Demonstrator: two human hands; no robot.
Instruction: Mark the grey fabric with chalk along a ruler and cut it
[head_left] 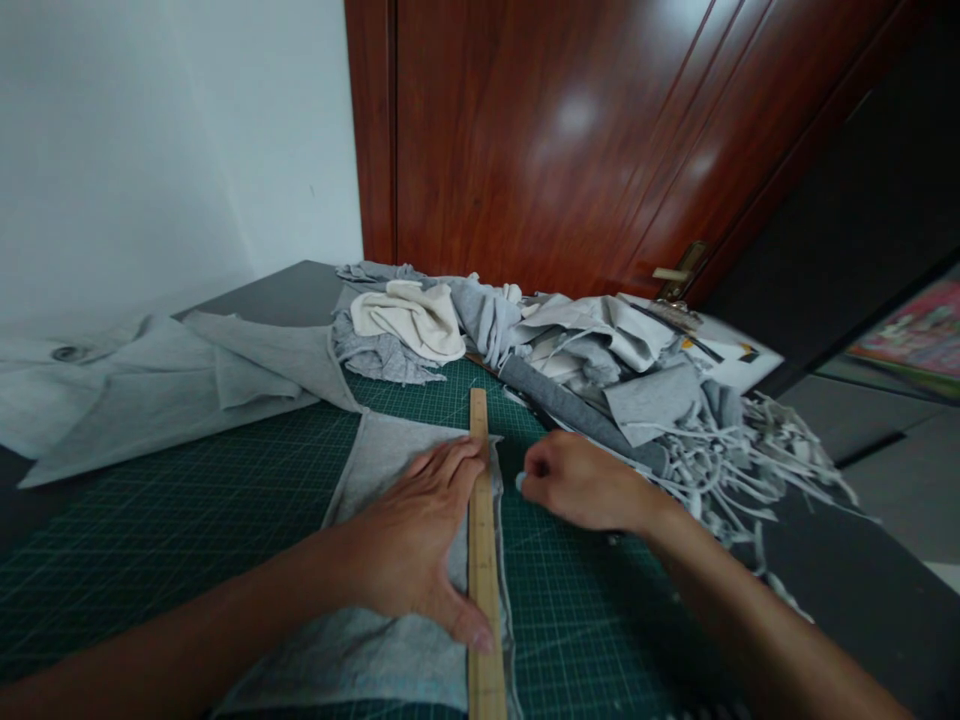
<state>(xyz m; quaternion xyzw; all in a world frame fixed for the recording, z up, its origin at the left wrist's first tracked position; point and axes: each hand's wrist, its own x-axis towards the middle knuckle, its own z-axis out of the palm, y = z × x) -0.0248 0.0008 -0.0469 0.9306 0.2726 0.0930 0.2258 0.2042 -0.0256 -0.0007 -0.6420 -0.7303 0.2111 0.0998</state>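
My left hand (420,530) lies flat with its fingers spread, pressing a wooden ruler (486,580) onto a piece of grey fabric (375,460). The ruler runs lengthwise along the fabric's right side, and a narrow strip of cloth shows beyond it. Just right of the ruler, my right hand (574,480) is closed in a pinch. A small pale piece (520,481), perhaps tailor's chalk, pokes out at its fingertips; most of it is hidden. Under the fabric is a green cutting mat (585,620) with a grid.
More grey cloth (247,370) spreads over the left side. Behind, a heap of grey fabric (592,340) holds a cream piece (409,318). Thin fabric strips (720,470) trail off the heap at right. A wooden door (525,150) and a white wall (187,150) stand behind the table.
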